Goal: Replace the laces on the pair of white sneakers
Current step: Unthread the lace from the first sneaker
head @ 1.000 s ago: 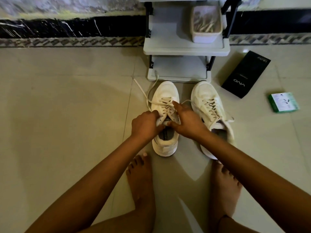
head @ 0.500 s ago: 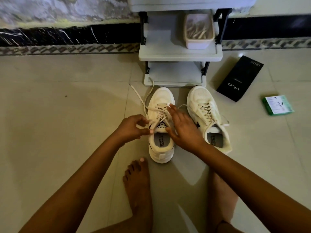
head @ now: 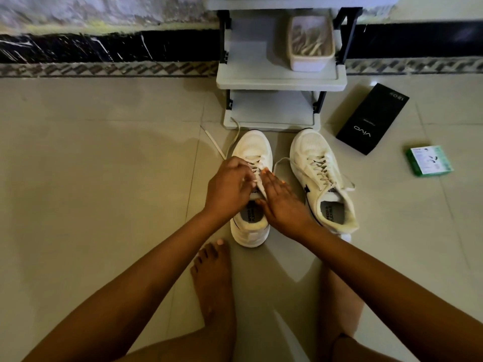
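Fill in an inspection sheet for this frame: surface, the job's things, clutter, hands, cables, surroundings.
Surface: pale tiled floor.
Job's things: left sneaker and right sneaker side by side, both laced; loose lace end trailing on the floor; tub of laces on the shelf.
Clutter: black box, green box.
Hands: left hand curled at the left sneaker's laces; right hand flat on its tongue.
Cables: nothing seen.
Surroundings: small shelf rack, dark wall skirting, bare feet.
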### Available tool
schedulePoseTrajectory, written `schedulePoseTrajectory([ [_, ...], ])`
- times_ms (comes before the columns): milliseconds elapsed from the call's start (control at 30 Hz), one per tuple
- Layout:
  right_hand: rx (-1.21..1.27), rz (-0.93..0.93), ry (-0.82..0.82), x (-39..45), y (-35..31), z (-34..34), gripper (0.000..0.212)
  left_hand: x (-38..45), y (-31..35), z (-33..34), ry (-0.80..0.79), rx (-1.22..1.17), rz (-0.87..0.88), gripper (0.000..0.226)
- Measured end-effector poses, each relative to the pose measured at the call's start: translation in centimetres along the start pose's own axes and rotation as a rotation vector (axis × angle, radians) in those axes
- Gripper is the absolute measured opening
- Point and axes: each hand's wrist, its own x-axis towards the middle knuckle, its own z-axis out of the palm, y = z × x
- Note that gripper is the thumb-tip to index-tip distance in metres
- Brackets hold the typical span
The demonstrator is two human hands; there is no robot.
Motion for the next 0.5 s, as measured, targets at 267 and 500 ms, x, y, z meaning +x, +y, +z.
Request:
schedulePoseTrajectory([
  [267, -0.088, 0.025, -0.019, 0.3, 0.1, 0.3, 0.090, -0.1, -0.7, -1.1, -0.100, 0.097, 0.018, 0.026],
  [500, -0.082, 0.025, -0.041, 0.3, -0.1, -0.2, 0.067, 0.3, -0.1, -1.0, -0.024, 0.249, 0.220, 0.012],
])
